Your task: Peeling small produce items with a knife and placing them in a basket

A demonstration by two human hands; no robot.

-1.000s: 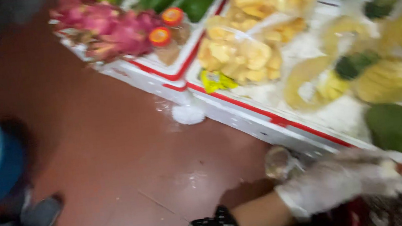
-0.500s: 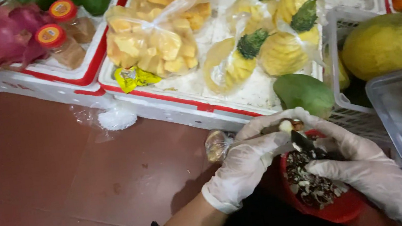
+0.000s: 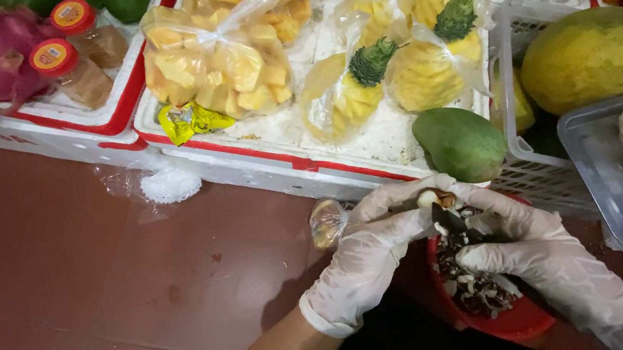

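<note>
Both my hands wear thin clear gloves and meet over a red bowl (image 3: pixel 524 322) full of dark and white peelings. My left hand (image 3: pixel 374 257) pinches a small pale, partly peeled fruit piece (image 3: pixel 428 200) at its fingertips. My right hand (image 3: pixel 539 247) closes around a short dark blade (image 3: pixel 451 220) set against that piece. A small crumpled plastic bag (image 3: pixel 327 222) sticks out just left of my left hand.
White foam trays with a red rim (image 3: pixel 279 159) hold bagged yellow fruit chunks (image 3: pixel 215 62) and bagged peeled pineapples (image 3: pixel 424 70). A green mango (image 3: pixel 461 144), a large yellow-green fruit (image 3: pixel 592 53), red-lidded jars (image 3: pixel 65 70), a clear tub (image 3: pixel 621 189) and a white basket (image 3: pixel 542 166) stand close by. Brown tiled floor (image 3: pixel 70 301) lies at the left.
The view has swung right and closer to the fruit trays. My two hands have come together over the red bowl and stay there, working on the small piece.
</note>
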